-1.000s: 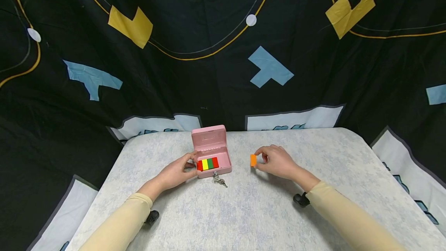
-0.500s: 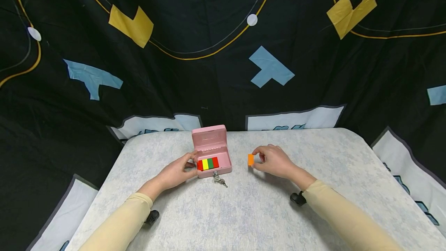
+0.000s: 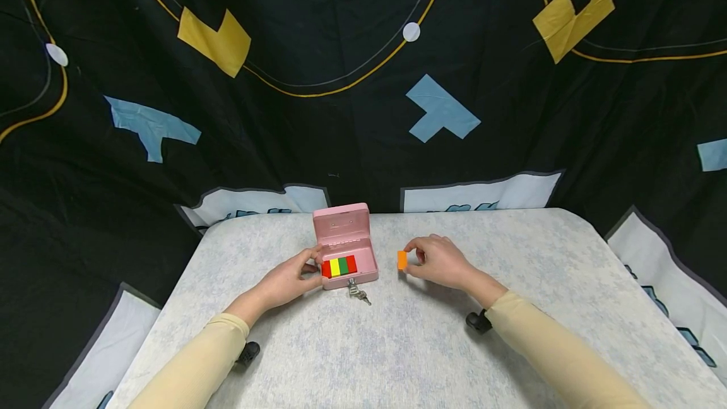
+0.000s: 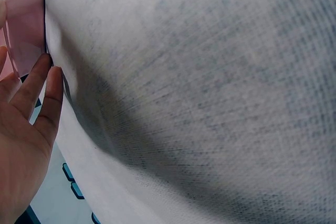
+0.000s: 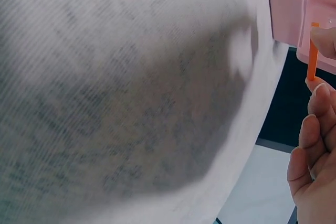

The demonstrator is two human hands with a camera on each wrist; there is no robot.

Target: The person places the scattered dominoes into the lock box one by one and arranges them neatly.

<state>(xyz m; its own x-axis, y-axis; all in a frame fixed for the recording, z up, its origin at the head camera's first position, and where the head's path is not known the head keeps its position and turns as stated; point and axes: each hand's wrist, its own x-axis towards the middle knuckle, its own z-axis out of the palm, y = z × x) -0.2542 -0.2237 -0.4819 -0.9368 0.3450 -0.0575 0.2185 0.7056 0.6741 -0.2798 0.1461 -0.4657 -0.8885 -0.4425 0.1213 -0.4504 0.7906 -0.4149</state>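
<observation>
A pink cash box (image 3: 363,257) stands on the table with its lid (image 3: 341,223) raised. Inside, along its left half, several flat coloured blocks (image 3: 343,265) stand in a row: red, yellow, green and red. My left hand (image 3: 286,279) holds the box at its left side, thumb near the front corner and index finger farther back. To the right of the box, my right hand (image 3: 440,262) pinches an orange block (image 3: 402,260) between thumb and fingertip. Seen from the right wrist, that orange block (image 5: 313,56) is thin and upright, overlapping the pink box (image 5: 289,9) behind.
Small keys (image 3: 359,293) hang from the lock at the box's front and lie over the pale patterned tabletop (image 3: 375,352). A dark curtain (image 3: 341,144) with cloth shapes and cords hangs right behind the table's far edge.
My right hand has moved left with the orange block, closer to the pink cash box. The left hand and the box stay in place.
</observation>
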